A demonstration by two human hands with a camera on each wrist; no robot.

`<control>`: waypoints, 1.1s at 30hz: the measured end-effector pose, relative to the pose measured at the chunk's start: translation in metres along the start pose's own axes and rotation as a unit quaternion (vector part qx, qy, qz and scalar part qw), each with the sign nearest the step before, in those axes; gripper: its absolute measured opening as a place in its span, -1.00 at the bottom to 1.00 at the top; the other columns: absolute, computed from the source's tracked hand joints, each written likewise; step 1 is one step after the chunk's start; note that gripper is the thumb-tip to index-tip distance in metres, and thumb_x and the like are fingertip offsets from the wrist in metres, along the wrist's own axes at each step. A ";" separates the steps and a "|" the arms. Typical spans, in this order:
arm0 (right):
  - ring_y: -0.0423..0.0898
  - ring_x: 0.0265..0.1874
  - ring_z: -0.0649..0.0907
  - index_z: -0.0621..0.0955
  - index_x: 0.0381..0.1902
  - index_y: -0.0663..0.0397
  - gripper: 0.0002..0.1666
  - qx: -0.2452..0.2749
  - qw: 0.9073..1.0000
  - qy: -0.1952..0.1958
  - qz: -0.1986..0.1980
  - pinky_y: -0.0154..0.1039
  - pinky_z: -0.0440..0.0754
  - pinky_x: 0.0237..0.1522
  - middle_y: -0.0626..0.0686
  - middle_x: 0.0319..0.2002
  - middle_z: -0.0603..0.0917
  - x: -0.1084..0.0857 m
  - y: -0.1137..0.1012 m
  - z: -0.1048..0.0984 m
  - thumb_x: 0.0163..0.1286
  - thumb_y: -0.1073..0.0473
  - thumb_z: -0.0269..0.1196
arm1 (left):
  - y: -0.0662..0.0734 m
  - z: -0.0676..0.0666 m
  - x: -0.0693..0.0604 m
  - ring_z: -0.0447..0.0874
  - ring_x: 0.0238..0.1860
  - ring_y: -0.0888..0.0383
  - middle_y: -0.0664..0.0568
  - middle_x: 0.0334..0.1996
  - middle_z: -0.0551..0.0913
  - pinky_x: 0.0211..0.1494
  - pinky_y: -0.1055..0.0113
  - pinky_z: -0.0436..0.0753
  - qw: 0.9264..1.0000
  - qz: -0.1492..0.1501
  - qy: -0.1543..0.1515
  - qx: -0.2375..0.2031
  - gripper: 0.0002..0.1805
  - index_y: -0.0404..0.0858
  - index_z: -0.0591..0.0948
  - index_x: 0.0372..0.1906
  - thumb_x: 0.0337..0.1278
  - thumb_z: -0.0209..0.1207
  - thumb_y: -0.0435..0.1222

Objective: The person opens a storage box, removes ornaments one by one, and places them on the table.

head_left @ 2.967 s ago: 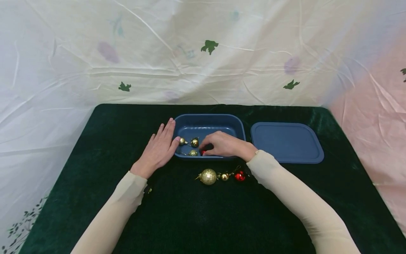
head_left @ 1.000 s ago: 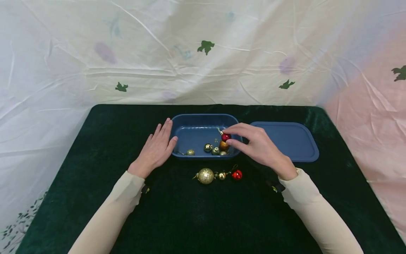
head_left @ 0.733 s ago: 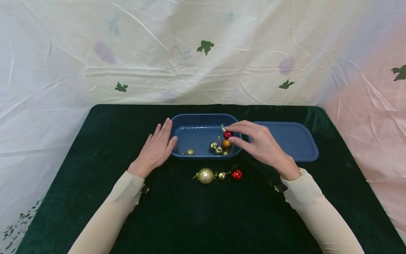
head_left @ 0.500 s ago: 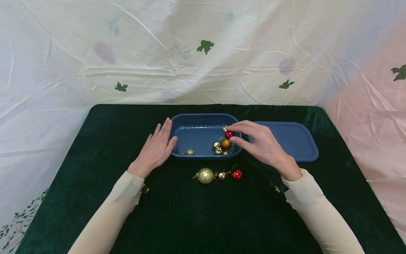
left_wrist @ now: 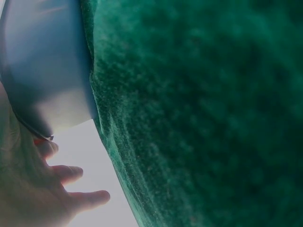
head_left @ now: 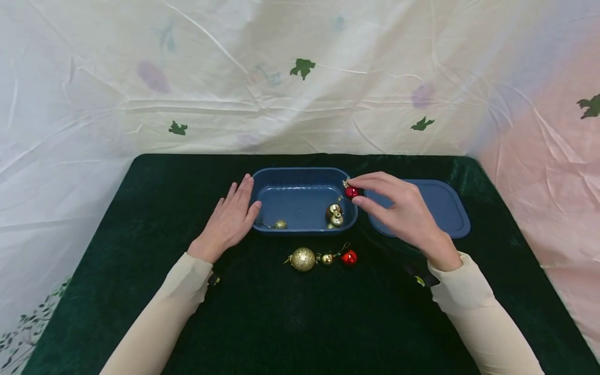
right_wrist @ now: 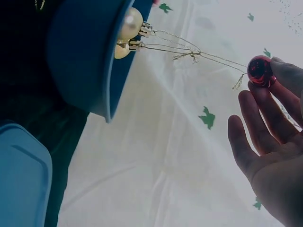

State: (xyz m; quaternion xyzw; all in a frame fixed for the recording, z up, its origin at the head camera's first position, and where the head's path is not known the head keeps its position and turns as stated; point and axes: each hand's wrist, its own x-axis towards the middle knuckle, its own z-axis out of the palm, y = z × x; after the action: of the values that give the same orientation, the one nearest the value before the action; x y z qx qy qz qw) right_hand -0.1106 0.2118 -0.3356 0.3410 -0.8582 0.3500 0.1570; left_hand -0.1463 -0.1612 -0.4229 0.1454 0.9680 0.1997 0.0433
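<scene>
The right hand (head_left: 410, 213) pinches a red ball (head_left: 351, 192) above the right end of the box (head_left: 295, 200), strings (right_wrist: 220, 59) stretching from it toward gold balls (head_left: 336, 219) inside. The left hand (head_left: 228, 224), fingers straight, rests against the box's left side. The lid (head_left: 445, 208) lies to the right, and a row of balls (head_left: 302, 259) sits on the cloth (head_left: 300, 323) in front.

Left hand (head_left: 229, 221): back up, fingers (head_left: 246, 192) straight and fanned, pointing forward; thumb (head_left: 253, 210) out to their right. Left forearm (head_left: 157, 315) runs back and left from it, sleeved to the wrist. Right hand (head_left: 408, 211): pointing inward, thumb opposing the leading fingertips in a loaded pinch; trailing fingers loosely extended, tips apart. Right forearm (head_left: 489, 317) runs back and right.
</scene>
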 end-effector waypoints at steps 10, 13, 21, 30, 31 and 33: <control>-0.19 0.09 0.68 0.73 0.16 0.08 -0.48 0.012 0.998 0.046 -0.030 -0.44 0.54 0.18 0.02 0.10 0.75 -0.009 -0.012 -0.019 0.22 0.40 0.49 | 0.000 0.001 -0.003 -0.25 0.65 -0.25 -0.02 0.69 -0.30 0.53 -0.41 0.01 1.000 0.003 0.004 0.001 -0.20 -0.16 -0.25 0.70 0.65 -0.34 0.13; -0.21 0.10 0.68 0.73 0.16 0.11 -0.48 0.006 0.998 0.051 -0.034 -0.44 0.54 0.19 0.05 0.10 0.75 -0.014 -0.014 -0.025 0.22 0.39 0.49 | -0.001 0.000 -0.002 -0.26 0.65 -0.25 -0.02 0.69 -0.30 0.53 -0.41 0.00 1.000 0.004 0.002 0.002 -0.20 -0.16 -0.26 0.69 0.65 -0.34 0.13; -0.29 0.13 0.65 0.73 0.14 0.11 -0.59 -0.009 0.998 0.053 -0.025 -0.48 0.53 0.15 0.07 0.10 0.75 -0.033 -0.012 -0.032 0.34 0.21 0.47 | -0.002 0.000 0.000 -0.26 0.65 -0.25 -0.02 0.69 -0.31 0.54 -0.40 -0.01 1.000 0.000 -0.001 0.002 -0.20 -0.15 -0.26 0.69 0.65 -0.32 0.11; -0.27 0.17 0.62 0.73 0.15 0.11 -0.49 0.005 0.999 0.040 0.000 -0.44 0.47 0.26 0.06 0.11 0.74 -0.054 -0.002 -0.029 0.21 0.40 0.49 | -0.003 0.000 0.001 -0.25 0.65 -0.26 -0.05 0.70 -0.28 0.53 -0.41 0.01 1.000 0.000 0.000 -0.003 -0.19 -0.16 -0.25 0.70 0.65 -0.26 0.08; -0.27 0.17 0.62 0.73 0.15 0.10 -0.45 0.005 0.999 0.037 0.005 -0.45 0.47 0.26 0.05 0.11 0.74 -0.057 -0.001 -0.028 0.18 0.44 0.49 | -0.002 0.000 0.001 -0.25 0.65 -0.27 -0.05 0.70 -0.29 0.53 -0.41 0.01 1.000 0.000 0.000 -0.003 -0.19 -0.16 -0.25 0.70 0.65 -0.25 0.08; -0.27 0.16 0.62 0.72 0.17 0.08 -0.42 0.002 0.999 0.032 0.012 -0.48 0.47 0.24 0.03 0.12 0.73 -0.062 0.001 -0.026 0.17 0.48 0.48 | -0.003 0.000 0.001 -0.25 0.65 -0.26 -0.05 0.70 -0.28 0.53 -0.41 0.02 1.000 0.000 0.000 -0.004 -0.19 -0.15 -0.25 0.70 0.65 -0.25 0.08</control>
State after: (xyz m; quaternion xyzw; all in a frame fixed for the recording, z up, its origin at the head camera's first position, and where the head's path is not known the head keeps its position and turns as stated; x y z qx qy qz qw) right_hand -0.0661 0.2601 -0.3491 0.3199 -0.8559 0.3642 0.1798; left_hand -0.1482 -0.1629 -0.4244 0.1450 0.9673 0.2034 0.0442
